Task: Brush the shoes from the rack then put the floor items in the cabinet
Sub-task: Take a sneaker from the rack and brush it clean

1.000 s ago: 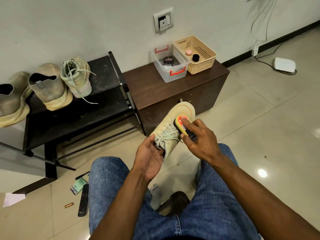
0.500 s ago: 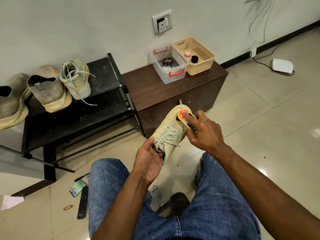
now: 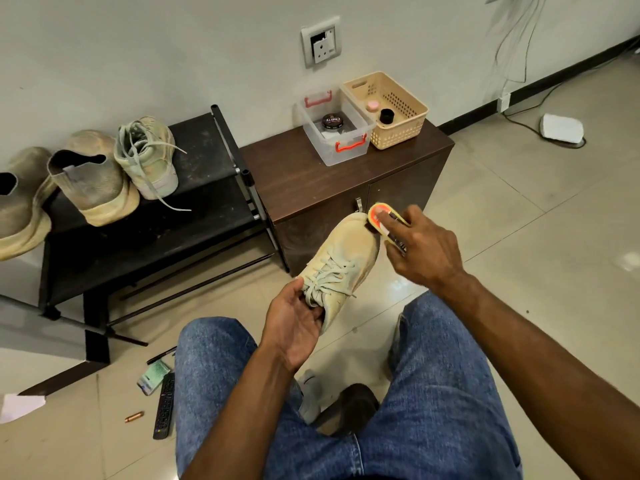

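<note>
The person wears blue denim jeans (image 3: 433, 410); both forearms are bare.

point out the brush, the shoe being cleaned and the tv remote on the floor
brush (image 3: 377, 216), head view, on its orange top
shoe (image 3: 349, 251), head view, on the toe upper
remote (image 3: 165, 407), head view, on its button face

Head cam, looks fwd and down, close over lap, one view only
</note>
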